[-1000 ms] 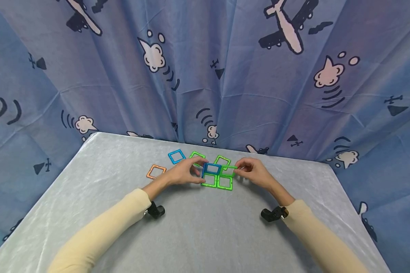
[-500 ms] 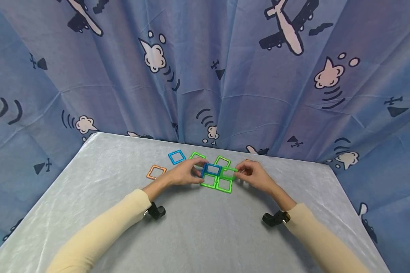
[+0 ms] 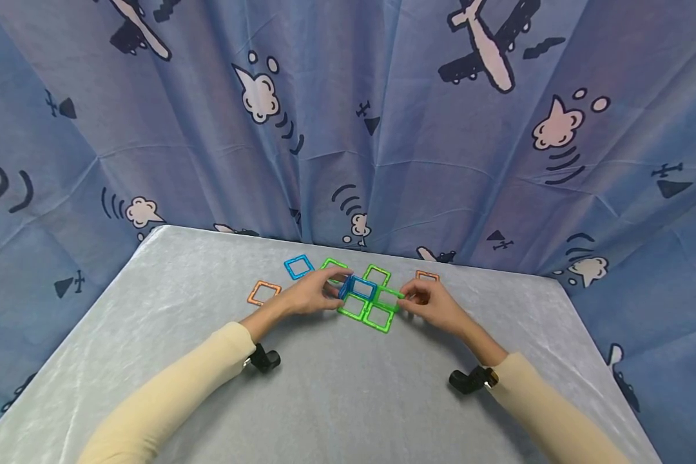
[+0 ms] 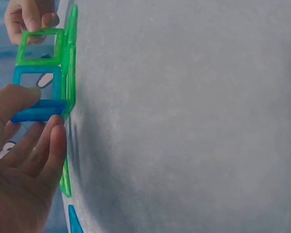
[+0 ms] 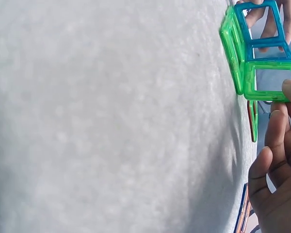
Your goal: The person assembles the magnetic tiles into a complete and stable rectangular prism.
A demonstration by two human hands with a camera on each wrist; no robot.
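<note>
Nearest, two green base frames (image 3: 374, 327) lie roughly flat on the counter's (image 3: 348, 399) soft, pale cover, perhaps as footing. At eleven o'clock from them, the left hand (image 3: 313, 293) pinches blue frames (image 4: 39, 110) meeting at an angle; at two, the right hand's (image 3: 435, 301) fingers pinch a green frame (image 5: 264, 95), seemingly to steady the joined edges. Beyond lie more square, translucent, plastic-looking pieces: orange frames (image 3: 253, 292) between nine and ten and at two, a loose blue frame (image 3: 294, 258) at ten, loose green frames (image 3: 379, 269) at eleven and twelve.

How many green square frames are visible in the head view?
5: front left frame, front right frame, raised frame pinched by the right hand, rear left frame partly behind the left hand, rear right frame. More may be hidden.
</note>
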